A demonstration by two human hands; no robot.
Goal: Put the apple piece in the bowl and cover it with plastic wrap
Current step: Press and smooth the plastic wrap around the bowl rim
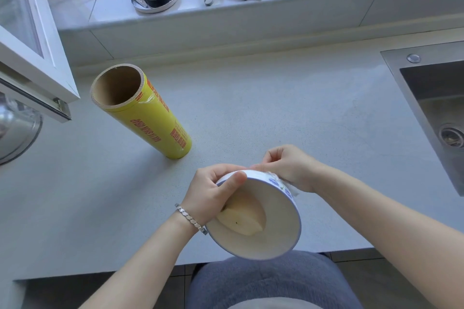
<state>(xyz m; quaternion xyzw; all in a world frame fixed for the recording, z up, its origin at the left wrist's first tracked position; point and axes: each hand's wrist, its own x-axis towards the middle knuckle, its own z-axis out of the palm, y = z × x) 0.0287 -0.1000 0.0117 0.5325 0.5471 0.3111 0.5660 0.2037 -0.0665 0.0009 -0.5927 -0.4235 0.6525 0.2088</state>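
1. Your left hand (211, 193) is gripping the tilted bowl (271, 243) by its rim, thumb inside.
2. Your right hand (288, 168) is pinching plastic wrap (292, 189) against the bowl's far outer wall.
3. The apple piece (244, 216) is lying inside the bowl.

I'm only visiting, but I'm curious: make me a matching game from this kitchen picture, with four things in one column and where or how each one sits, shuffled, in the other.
Things:
1. apple piece
2. plastic wrap roll
3. bowl
4. sink

Places or states:
A. set into the counter at the right
B. tilted, gripped at the rim by the left hand
C. standing upright on the counter
D. lying inside the bowl

Pairs: 1-D, 2-C, 3-B, 4-A
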